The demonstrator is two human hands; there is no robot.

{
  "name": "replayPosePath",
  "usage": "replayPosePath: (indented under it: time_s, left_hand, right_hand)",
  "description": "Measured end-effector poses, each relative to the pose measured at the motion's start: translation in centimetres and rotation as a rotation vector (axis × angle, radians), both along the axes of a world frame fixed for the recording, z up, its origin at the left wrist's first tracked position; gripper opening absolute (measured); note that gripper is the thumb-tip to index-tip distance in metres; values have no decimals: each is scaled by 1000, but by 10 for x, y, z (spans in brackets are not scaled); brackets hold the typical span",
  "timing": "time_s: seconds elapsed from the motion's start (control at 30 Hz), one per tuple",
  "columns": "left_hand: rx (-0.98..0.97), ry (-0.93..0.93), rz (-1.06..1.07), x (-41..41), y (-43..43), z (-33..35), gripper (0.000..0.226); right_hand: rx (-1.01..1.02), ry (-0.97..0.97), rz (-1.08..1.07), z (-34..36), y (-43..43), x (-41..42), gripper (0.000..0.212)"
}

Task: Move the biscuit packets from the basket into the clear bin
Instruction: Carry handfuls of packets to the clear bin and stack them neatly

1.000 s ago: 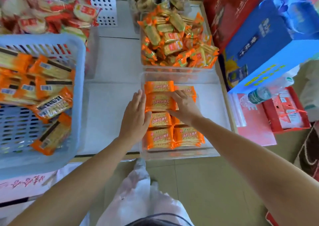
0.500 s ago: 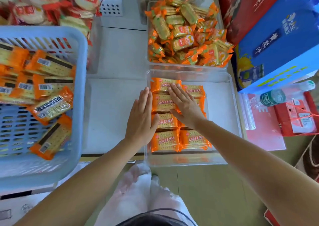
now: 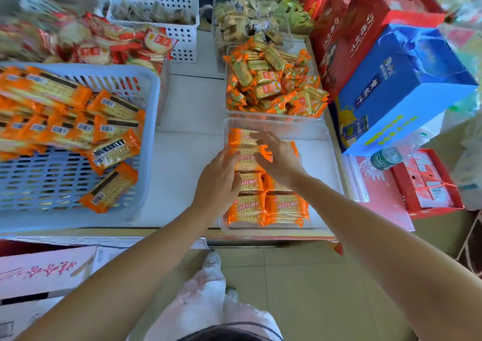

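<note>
The orange plastic biscuit packets [image 3: 247, 209] in the clear plastic bin [image 3: 331, 163] each carry a row of large red Chinese characters, upside down to the camera and too soft to read surely. Those in the light-blue slotted plastic basket [image 3: 151, 121] show white barcode labels, and one has a black strip of illegible white print. The big blue cardboard box [image 3: 407, 80] bears white vertical Chinese characters on a dark label under a small white logo. The red cardboard box [image 3: 360, 27] has white brush characters. The clear plastic bottle [image 3: 386, 157] wears a green label with a white word, seemingly "Cestbon". The white cardboard carton [image 3: 44, 270] shows red brush script, upside down.
</note>
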State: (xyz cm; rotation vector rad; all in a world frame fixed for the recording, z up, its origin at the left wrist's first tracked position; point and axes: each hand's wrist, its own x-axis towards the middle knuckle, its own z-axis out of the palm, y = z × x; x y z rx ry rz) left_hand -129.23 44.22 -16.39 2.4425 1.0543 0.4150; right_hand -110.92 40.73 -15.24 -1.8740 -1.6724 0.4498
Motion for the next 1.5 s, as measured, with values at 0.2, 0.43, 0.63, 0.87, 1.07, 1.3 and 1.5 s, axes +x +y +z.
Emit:
replayPosePath:
  time_s: [0.2, 0.43, 0.63, 0.87, 1.07, 1.3, 1.5]
  left_hand:
    - [179, -263, -5, -47, -27, 54, 37]
    - [432, -257, 217, -142, -1, 83, 31]
    - [425, -41, 446, -246, 52, 79, 32]
    - [265, 119, 602, -382, 120, 72, 48]
    - [101, 172, 649, -467, 173, 65, 66]
    - [-40, 112, 485, -500, 194, 40, 65]
    - [-84, 160, 474, -496, 191, 46, 67]
  right_hand:
    - [184, 26, 2, 47, 7, -54, 22]
    - [220, 136, 252, 92, 31, -149, 20]
    - [194, 75, 446, 101, 83, -230, 17]
    - [118, -29, 582, 97, 167, -337, 20]
    - [119, -14, 588, 89, 228, -414, 23]
    - [147, -117, 613, 81, 286, -475, 36]
    - [113, -271, 561, 68, 309, -503, 58]
